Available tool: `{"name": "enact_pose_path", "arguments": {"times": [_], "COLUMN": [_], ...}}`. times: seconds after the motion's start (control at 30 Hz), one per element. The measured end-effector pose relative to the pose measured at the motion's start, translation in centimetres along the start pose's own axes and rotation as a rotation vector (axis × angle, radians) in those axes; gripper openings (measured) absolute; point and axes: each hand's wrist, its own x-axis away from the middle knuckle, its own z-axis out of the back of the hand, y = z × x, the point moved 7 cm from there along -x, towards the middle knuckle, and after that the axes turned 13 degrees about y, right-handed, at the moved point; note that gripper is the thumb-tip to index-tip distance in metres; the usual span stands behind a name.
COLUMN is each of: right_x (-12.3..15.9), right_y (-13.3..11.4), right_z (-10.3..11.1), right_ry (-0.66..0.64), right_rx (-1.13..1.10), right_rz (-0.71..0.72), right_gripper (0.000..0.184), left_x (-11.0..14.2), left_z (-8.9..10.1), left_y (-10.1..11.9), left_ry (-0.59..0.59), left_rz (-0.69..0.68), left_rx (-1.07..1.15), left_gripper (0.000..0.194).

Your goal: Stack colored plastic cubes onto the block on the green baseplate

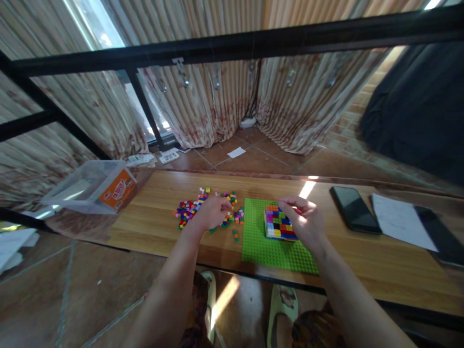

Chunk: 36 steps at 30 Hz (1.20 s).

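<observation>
My left hand (213,212) hovers over a loose heap of small coloured toy bricks (185,212), its fingers curled together. Whatever they may hold is hidden. On a green studded baseplate (253,246) sits a low block of multicoloured bricks (278,227), with purple, orange, yellow, blue, red and white pieces. My right hand (306,220) is at the right side of this block, thumb and fingers pinched on a small red brick (297,210). That hand covers the block's right edge. A green and orange piece (235,236) lies just left of the baseplate.
The wooden bench (152,212) carries a dark phone (354,209), a white paper (397,222) and another dark flat object (444,234) on the right. A clear plastic box (83,186) with an orange label stands at the left. Behind are a black metal bar (232,48) and curtains (203,106).
</observation>
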Motion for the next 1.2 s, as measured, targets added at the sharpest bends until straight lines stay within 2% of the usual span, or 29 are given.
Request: {"name": "enact_pose_path", "arguments": {"times": [0.2, 0.47, 0.6, 0.7, 0.8, 0.9, 1.07, 1.2], "right_x": [1.3, 1.1, 1.1, 1.2, 1.3, 1.6, 2.0, 1.7], "right_y": [0.3, 0.2, 0.0, -0.5, -1.1, -1.5, -1.4, -1.6], "right_z": [-1.9, -2.1, -2.1, -1.9, -2.2, -2.8, -2.9, -1.8], "right_ry": [-0.081, -0.059, -0.060, -0.056, -0.086, -0.173, -0.288, -0.306], "right_rx": [-0.035, -0.009, -0.016, -0.019, -0.027, -0.074, -0.205, -0.174], "right_rz": [0.004, -0.030, -0.019, 0.030, 0.062, 0.054, -0.116, -0.123], "right_gripper": [0.021, 0.019, 0.020, 0.019, 0.019, 0.020, 0.020, 0.018], "left_x": [-0.5, -0.6, -0.7, -0.6, -0.2, 0.3, 0.9, 1.1], "left_z": [0.1, -1.1, -1.0, -0.5, -0.6, -1.2, -2.9, -3.7], "left_y": [0.7, 1.0, 1.5, 2.5, 4.3, 5.9, 7.4, 8.3], "left_ry": [0.130, 0.142, 0.186, 0.206, 0.155, 0.102, 0.058, 0.043], "left_rz": [-0.007, 0.035, 0.038, 0.031, 0.021, 0.082, 0.233, 0.263], "left_rx": [-0.274, -0.300, -0.248, -0.007, 0.436, 0.802, 1.103, 1.224], "left_gripper": [0.026, 0.020, 0.018, 0.018, 0.016, 0.014, 0.021, 0.026]}}
